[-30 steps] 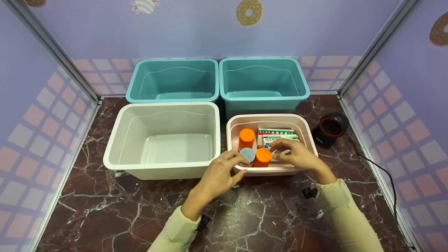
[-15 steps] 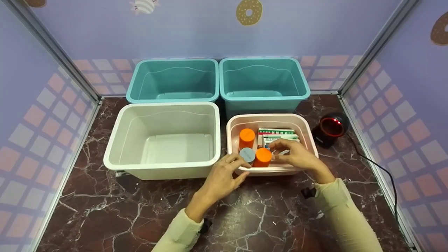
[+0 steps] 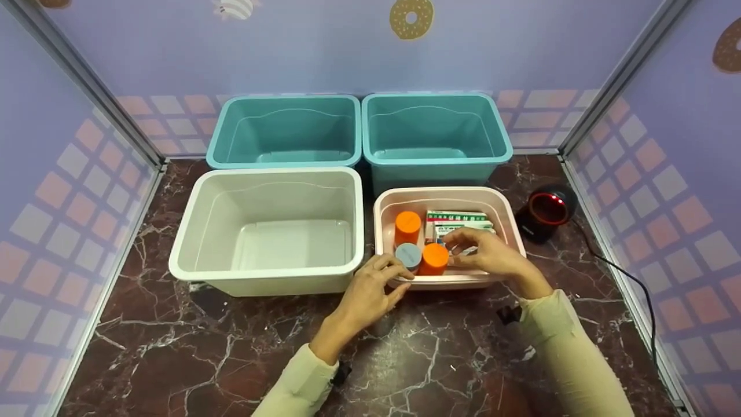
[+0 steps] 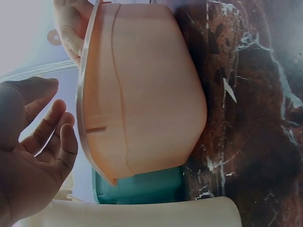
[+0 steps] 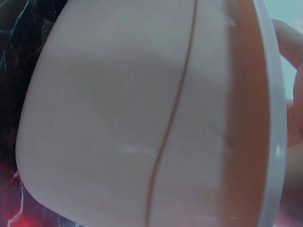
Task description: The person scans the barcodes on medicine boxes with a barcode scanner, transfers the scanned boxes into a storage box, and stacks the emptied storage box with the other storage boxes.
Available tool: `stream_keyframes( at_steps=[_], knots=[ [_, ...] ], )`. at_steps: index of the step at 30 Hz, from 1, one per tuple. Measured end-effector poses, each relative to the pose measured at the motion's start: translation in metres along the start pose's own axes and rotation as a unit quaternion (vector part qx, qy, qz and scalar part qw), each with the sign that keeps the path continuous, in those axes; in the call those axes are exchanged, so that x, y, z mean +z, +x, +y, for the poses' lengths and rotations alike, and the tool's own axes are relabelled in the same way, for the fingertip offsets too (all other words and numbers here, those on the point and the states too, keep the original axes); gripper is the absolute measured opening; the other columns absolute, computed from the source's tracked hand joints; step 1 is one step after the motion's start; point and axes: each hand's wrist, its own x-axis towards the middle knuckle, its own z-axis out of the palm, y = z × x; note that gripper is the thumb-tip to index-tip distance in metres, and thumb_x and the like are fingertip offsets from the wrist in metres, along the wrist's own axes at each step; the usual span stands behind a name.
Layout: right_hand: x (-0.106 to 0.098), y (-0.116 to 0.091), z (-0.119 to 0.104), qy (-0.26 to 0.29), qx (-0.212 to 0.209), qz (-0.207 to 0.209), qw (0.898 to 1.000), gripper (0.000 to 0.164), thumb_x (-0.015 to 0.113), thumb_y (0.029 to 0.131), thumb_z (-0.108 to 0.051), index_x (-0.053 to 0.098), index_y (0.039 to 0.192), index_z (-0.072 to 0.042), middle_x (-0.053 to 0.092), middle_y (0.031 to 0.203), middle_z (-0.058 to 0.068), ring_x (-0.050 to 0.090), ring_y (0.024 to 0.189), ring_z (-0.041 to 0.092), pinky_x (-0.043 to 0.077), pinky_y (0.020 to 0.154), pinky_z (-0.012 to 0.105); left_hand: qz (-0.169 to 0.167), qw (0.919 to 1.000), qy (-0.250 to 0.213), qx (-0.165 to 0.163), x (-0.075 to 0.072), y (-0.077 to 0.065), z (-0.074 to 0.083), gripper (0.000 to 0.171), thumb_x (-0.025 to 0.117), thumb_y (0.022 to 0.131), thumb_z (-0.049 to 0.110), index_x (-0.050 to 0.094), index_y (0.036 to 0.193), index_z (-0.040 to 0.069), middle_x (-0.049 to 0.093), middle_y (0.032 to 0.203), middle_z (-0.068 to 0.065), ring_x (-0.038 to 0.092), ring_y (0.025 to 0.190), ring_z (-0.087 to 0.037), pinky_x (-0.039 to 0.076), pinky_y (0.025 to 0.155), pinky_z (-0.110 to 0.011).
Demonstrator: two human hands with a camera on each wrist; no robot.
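Note:
My left hand (image 3: 367, 292) is at the front left corner of a pink bin (image 3: 446, 280), its bent fingertips over the rim beside a grey-blue-capped container (image 3: 408, 255). In the left wrist view, that left hand (image 4: 42, 137) has its fingers loosely bent with nothing between them. Over the bin's right half reaches my right hand (image 3: 492, 255), thumb close to an orange-capped container (image 3: 434, 259) and fingers over printed cardboard boxes (image 3: 460, 219). A second orange-capped container (image 3: 408, 226) stands farther back. The bin's wall (image 5: 109, 118) hides much of the right hand in the right wrist view.
Left of the pink bin stands a large white bin (image 3: 266, 277). Two teal bins (image 3: 286, 165) (image 3: 437, 165) line the back wall. At the right is a black device (image 3: 544, 214) with red lights and a cable (image 3: 634, 281). Dark marbled tabletop (image 3: 399, 359) lies in front.
The left hand has drawn slightly down from the grey-blue cap toward the bin's rim. Red lights have come on in the black device. The right hand has stayed nearly still.

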Motion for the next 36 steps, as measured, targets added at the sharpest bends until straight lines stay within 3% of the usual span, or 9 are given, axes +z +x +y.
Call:
stream_keyframes(
  at_steps=[6,11,13,21,36],
  knots=[
    [0.003,0.008,0.026,-0.004,0.010,-0.010,1.000,0.041,0.073,0.084,0.001,0.061,0.123,0.006,0.066,0.120,0.025,0.065,0.103,0.041,0.051,0.094,0.059,0.006,0.9999,-0.014,-0.002,0.004,-0.001,-0.005,0.011,0.075,0.088,0.017,0.075,0.099,0.016,0.065,0.104,0.002,0.060,0.106,-0.017,0.051,0.095,-0.034],
    [0.002,0.011,0.032,-0.002,0.020,-0.024,1.000,0.043,0.078,0.083,-0.008,0.063,0.123,-0.002,0.068,0.120,0.018,0.067,0.105,0.033,0.055,0.091,0.038,0.005,0.9998,-0.020,-0.006,0.005,-0.001,-0.009,0.009,0.074,0.089,0.015,0.076,0.097,0.018,0.065,0.103,0.004,0.059,0.105,-0.016,0.051,0.094,-0.032],
    [0.002,0.012,0.033,0.002,0.020,-0.030,0.999,0.045,0.080,0.082,-0.010,0.063,0.123,-0.003,0.068,0.119,0.018,0.067,0.105,0.033,0.056,0.091,0.035,0.004,0.9997,-0.024,-0.008,0.006,-0.001,-0.011,0.009,0.074,0.089,0.014,0.076,0.096,0.018,0.065,0.104,0.005,0.058,0.105,-0.016,0.050,0.094,-0.031],
    [0.004,0.018,0.033,-0.036,-0.001,-0.050,0.998,0.051,0.081,0.080,-0.010,0.061,0.127,-0.003,0.066,0.122,0.019,0.068,0.103,0.034,0.053,0.095,0.054,0.003,0.9993,-0.035,-0.009,0.009,-0.002,-0.016,0.009,0.074,0.088,0.013,0.076,0.096,0.017,0.066,0.105,0.004,0.059,0.105,-0.017,0.050,0.095,-0.031],
    [0.012,0.026,0.031,-0.085,0.000,-0.066,0.994,0.058,0.078,0.074,-0.006,0.060,0.129,-0.007,0.067,0.123,0.014,0.062,0.109,0.028,0.049,0.098,0.051,0.001,0.9990,-0.044,-0.008,0.012,-0.003,-0.020,0.010,0.074,0.088,0.013,0.077,0.097,0.017,0.067,0.106,0.003,0.059,0.105,-0.017,0.050,0.095,-0.031]
  ],
)
